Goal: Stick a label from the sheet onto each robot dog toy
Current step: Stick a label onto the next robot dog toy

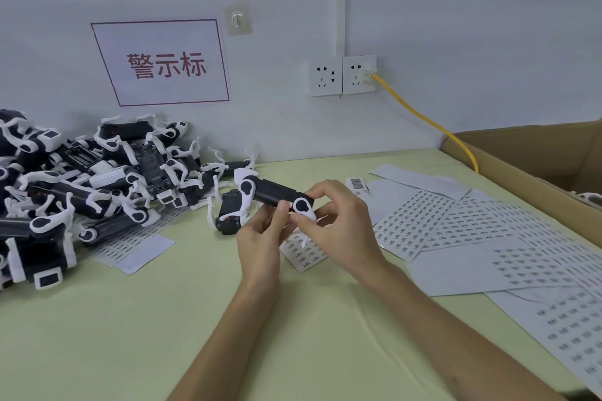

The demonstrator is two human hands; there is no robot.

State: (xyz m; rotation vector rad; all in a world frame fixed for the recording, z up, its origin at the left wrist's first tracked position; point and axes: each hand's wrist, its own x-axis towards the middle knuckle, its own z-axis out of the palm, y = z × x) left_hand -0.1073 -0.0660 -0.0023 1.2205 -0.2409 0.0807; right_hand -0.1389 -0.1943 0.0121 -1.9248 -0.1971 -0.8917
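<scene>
- Black-and-white plastic is showing at the middle of the head view: a black-bodied robot dog toy with white legs [270, 194] is being held above the pale green table [130, 335], its long body lying roughly from 10 o'clock to 4 o'clock.
- The left hand [260, 238] is gripping the toy from beneath, fingers curled round the body and the thumb pressing near its right end.
- The right hand [335, 225] is pinching the toy's right end, fingers curled over the white hip joint; whether a label is caught between the fingertips cannot be told.
- A small white label sheet printed with rows of dark marks [303, 252] is lying on the table just under the hands.
- More white label sheets [456, 231] are spreading out across the table toward 3 and 4 o'clock of the hands.
- A heap of black-and-white robot dog toys [81, 179] is piling up at 9 o'clock against the wall.
- A brown cardboard box [521, 159] is standing at 2 o'clock, with a yellow cable [423, 117] running from the white wall sockets [342, 75] down behind it.
- A white sign with red characters [163, 63] is hanging at 11 o'clock.
</scene>
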